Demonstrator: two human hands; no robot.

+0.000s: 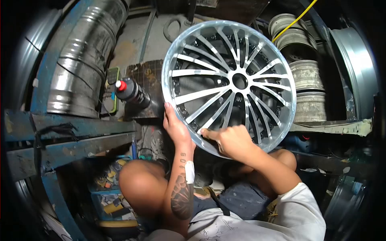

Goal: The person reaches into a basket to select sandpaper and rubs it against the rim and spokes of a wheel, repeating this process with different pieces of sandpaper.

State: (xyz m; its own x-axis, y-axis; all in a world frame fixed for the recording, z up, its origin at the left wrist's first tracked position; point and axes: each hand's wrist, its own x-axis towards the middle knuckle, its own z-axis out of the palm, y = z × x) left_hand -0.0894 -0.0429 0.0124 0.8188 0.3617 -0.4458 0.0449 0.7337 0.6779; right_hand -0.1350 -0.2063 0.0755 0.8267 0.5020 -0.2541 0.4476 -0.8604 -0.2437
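The wheel rim (231, 80) was tilted above the lap (245, 197). The partly closed left hand (177, 129) held its edge; the right hand (234, 141), mostly folded, gripping nothing visible, pointed at a spoke's end (204, 129). Steady support, light fingertip suited best.

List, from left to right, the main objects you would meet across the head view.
Shiny curved metal → grey metal drums or rims → dark bottle with red cap → spoked wheel → stacked pale rims → large silver rim.
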